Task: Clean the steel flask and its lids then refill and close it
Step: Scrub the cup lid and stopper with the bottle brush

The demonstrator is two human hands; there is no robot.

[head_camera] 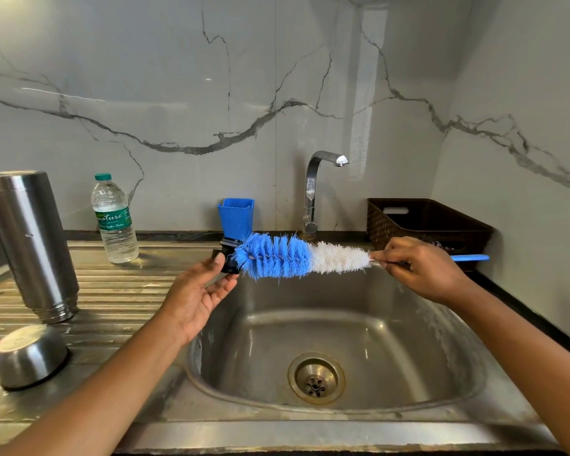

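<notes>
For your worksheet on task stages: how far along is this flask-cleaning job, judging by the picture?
Seemingly done: the steel flask stands mouth-down on the drainboard, the steel cap inverted nearby. In hand: the left hand holds the black inner lid against the brush gripped by the right hand. Left: refilling, perhaps from the water bottle, and closing.

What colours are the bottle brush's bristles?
The bottle brush bristles are blue toward the tip, then white; head view.
</notes>
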